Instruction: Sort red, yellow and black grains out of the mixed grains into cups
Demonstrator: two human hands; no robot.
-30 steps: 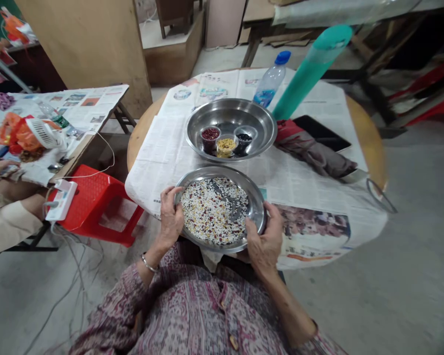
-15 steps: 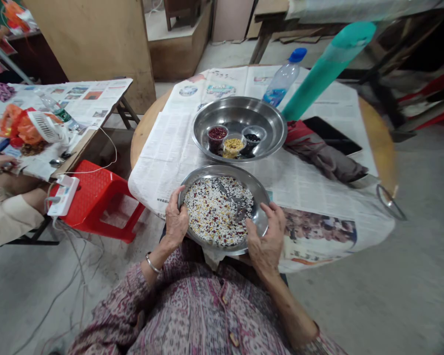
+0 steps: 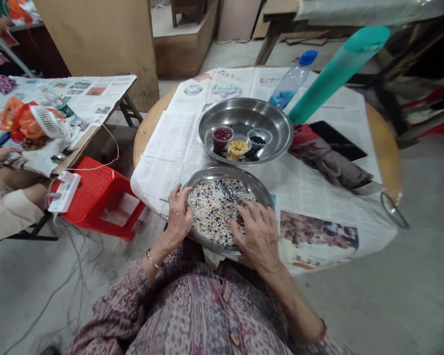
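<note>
Close in front of me is a shallow round metal dish [image 3: 261,183] spread with a mix of rice and coloured beans [image 3: 212,209]. My left hand [image 3: 179,214] holds the dish's left rim, thumb toward the inside. Over the right part of the dish is my right hand [image 3: 258,229], palm down, fingers apart, with fingertips at the grains and nothing visibly gripped. Beyond the dish stands a larger metal basin [image 3: 274,116]. In it are three clear cups: red beans [image 3: 222,134], yellow kernels [image 3: 239,146] and black beans [image 3: 257,140].
Newspaper [image 3: 163,148] covers the round table. Behind and right of the basin are a water bottle [image 3: 292,81], a green tube [image 3: 336,74], a folded umbrella [image 3: 325,158] and a black tablet [image 3: 336,140]. A red stool [image 3: 96,197] bears a power strip [image 3: 64,192]; another person sits at left.
My right hand has left the dish's right rim and moved inward over the grains. My left hand stays at the left rim. The whole view has shifted slightly.
</note>
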